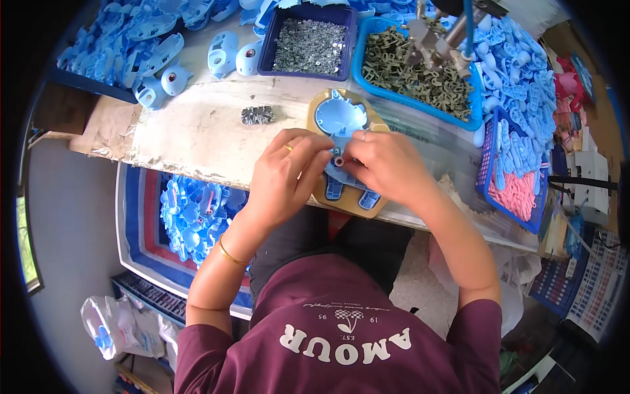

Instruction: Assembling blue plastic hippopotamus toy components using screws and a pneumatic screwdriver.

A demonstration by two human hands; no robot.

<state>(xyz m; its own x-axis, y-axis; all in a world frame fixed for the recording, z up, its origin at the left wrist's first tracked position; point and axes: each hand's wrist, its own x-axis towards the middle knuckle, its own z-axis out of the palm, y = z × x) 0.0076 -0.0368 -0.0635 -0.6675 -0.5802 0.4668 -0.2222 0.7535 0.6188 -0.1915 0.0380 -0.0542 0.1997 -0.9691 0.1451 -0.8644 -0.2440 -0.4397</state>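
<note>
A light blue plastic toy shell [340, 117], hollow side up, lies in a tan holding block [374, 121] at the table's front edge. Its round head half points away from me, and two leg pieces point toward me. My left hand [293, 167] is closed at the shell's left side, fingertips pinched near its middle; whatever they hold is hidden. From the right, my right hand [387, 161] curls its fingers against the shell's middle. Between the fingertips shows a small round part [338, 161] with a reddish ring. A small pile of metal pieces [257, 115] lies left of the block.
Behind the block stand a dark blue tray of small metal parts [261, 65] and a bright blue basin of olive clips [357, 69]. Blue shells heap up at both sides. A purple basket [483, 177] holds pink pieces. A metal tool [453, 43] hangs above the basin.
</note>
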